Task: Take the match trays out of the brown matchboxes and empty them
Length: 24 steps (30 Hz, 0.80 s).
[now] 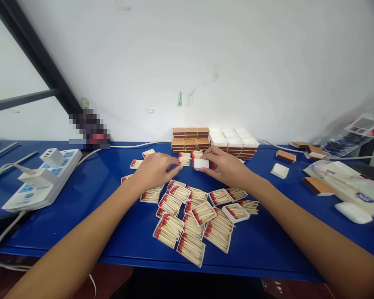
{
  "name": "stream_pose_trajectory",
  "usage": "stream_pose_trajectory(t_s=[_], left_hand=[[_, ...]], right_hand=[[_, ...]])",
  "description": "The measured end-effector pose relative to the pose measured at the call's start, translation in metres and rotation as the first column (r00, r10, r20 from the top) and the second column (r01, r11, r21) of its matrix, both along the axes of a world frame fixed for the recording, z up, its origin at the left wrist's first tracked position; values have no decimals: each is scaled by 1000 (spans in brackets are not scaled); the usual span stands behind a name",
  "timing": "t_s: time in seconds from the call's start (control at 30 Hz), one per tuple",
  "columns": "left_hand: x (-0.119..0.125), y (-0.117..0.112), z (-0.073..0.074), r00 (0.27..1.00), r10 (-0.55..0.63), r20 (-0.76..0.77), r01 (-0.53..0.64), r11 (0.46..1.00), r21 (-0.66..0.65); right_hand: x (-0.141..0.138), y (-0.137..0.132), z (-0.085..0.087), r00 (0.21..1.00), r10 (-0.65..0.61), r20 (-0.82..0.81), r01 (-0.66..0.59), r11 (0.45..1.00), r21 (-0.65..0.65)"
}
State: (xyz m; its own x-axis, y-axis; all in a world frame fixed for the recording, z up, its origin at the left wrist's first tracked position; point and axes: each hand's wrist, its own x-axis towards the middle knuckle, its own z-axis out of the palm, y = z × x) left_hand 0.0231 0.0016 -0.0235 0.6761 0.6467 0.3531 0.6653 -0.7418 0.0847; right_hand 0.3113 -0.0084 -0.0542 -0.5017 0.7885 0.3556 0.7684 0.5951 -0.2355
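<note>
My right hand (222, 166) grips a small white matchbox tray (201, 163) at its right side, thumb in front and fingers behind. The tray's plain white face is up, above a pile of loose red-tipped matches (184, 159) near the back of the table. Left of that pile is my left hand (156, 169), its thumb and forefinger apart with nothing seen between them; its other fingers are partly hidden. Several trays filled with matches (191, 247) lie spread and overlapping in front of both hands. More filled trays (137, 164) sit beyond my left wrist.
Stacked brown matchboxes (190, 143) and white trays (232, 137) stand by the wall. At right lie brown boxes (318, 186), a white tray (279, 170), a tissue pack (355, 187) and a white case (353, 212). A power strip (62, 174) with cables occupies the left.
</note>
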Motion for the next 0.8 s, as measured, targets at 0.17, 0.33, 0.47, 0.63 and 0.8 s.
stream_pose_trajectory(t_s=[0.17, 0.33, 0.47, 0.63, 0.8], left_hand=[[1, 0, 0, 1000, 11, -11, -11, 1000, -10], [0, 0, 0, 1000, 14, -19, -14, 1000, -19], [0, -1, 0, 1000, 13, -23, -13, 1000, -15], [0, -2, 1, 1000, 14, -23, -14, 1000, -10], [0, -2, 1, 1000, 12, -17, -12, 1000, -18]], right_hand=[[2, -2, 2, 997, 14, -80, -21, 997, -79], [1, -6, 13, 988, -13, -155, -3, 995, -103], [5, -17, 34, 984, -28, -179, -26, 957, -290], [6, -30, 42, 994, 65, -82, -99, 843, -529], [-1, -29, 29, 994, 48, -100, -87, 898, -432]])
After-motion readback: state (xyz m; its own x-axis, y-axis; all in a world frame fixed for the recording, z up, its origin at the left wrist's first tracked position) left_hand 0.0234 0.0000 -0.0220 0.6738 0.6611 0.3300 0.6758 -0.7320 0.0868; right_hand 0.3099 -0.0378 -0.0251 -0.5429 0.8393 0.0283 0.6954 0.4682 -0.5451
